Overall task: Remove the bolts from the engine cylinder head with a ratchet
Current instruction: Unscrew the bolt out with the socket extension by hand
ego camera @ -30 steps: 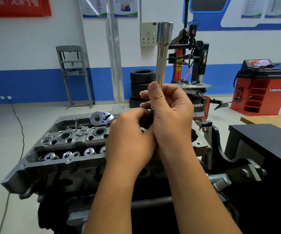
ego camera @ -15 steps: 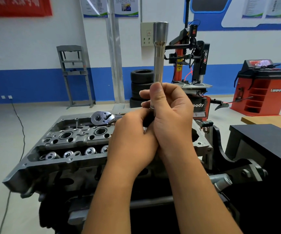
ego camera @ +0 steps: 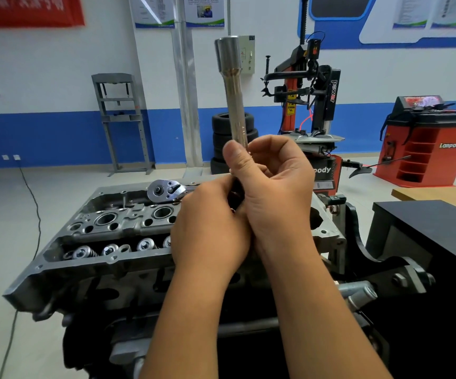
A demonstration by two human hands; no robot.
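Grip: right hand [ego camera: 273,187] curls round the lower shaft of a long socket extension [ego camera: 235,105], thumb pressed to it, socket end up. Left hand [ego camera: 210,228] closes against the hidden lower end; what it pinches there, cannot tell. Ratchet [ego camera: 168,190] lies behind the hands, on the far edge of the cylinder head [ego camera: 106,228], drive square up. Valve springs [ego camera: 111,248] exposed along the near row. Bolts not discernible. Judged step: tool assembly, no bolt engaged yet. Next move calls for mating extension to ratchet, then seating the socket squarely on a bolt.
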